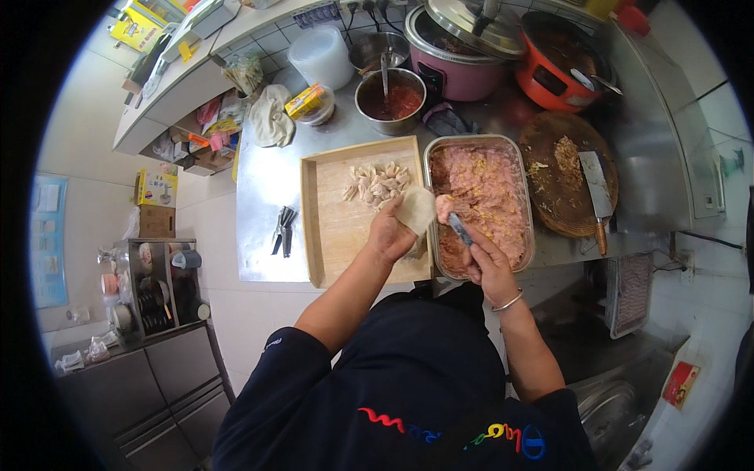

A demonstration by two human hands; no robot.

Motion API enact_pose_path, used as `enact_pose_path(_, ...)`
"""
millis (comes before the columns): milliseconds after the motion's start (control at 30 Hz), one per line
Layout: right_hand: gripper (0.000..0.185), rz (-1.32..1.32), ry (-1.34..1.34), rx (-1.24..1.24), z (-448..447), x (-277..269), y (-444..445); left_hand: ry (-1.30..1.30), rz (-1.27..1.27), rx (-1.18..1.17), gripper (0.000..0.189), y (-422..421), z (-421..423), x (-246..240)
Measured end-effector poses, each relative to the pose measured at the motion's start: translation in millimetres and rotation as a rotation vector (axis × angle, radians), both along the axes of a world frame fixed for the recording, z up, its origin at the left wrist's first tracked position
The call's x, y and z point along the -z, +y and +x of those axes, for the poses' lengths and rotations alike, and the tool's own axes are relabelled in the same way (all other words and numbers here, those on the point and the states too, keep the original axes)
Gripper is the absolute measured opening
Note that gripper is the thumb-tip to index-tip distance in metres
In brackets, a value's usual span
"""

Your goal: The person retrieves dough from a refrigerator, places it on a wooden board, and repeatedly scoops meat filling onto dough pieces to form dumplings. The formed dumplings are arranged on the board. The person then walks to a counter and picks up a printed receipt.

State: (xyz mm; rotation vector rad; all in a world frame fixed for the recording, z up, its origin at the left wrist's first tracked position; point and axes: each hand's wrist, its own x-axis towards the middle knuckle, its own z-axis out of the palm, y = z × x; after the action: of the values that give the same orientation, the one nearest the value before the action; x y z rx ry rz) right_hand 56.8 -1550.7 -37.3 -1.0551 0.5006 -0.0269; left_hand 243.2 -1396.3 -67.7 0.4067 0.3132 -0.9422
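A round, pale dough wrapper [418, 210] lies across the fingers of my left hand [392, 232], over the right side of a wooden tray [330, 235]. My right hand [488, 259] grips a small filling spatula [460, 229] with a lump of pink minced meat [445, 208] at its tip, close to the wrapper's right edge. Below that lump is a rectangular metal pan of minced meat filling [489, 188] flecked with yellow bits. Several folded dumplings [377, 183] sit in a heap toward the back of the tray, partly hidden by my left hand.
Right of the pan, a cleaver [596, 185] rests on a round wooden chopping board [545, 206], its handle over the edge. Behind stand a steel pot of red sauce [403, 106], a pink rice cooker [465, 76] and a red cooker [548, 82]. Black-handled scissors [285, 231] lie left.
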Motion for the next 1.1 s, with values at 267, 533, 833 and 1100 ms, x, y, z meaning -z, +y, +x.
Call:
enact_pose_path(267,0.046,-1.185,-0.104,-0.140,4.9,-8.7,16.4,0.001,-0.056,-0.004,0.049,-25.0,-22.2,-26.5)
enact_pose_path(533,0.049,-1.099,-0.185,-0.207,-4.3,-40.0,-1.0,-0.177,0.397,0.107,0.036,-20.9,-9.8,-28.7)
enact_pose_path(833,0.052,-1.381,-0.158,-0.207,-5.3,-41.1,-4.7,-0.065,0.274,0.417,0.044,-11.8,-5.5,-49.5)
enact_pose_path(1100,0.055,-1.466,0.054,0.017,-9.0,7.3,-25.7,-0.089,0.268,0.362,0.046,-13.9,-7.4,-49.3)
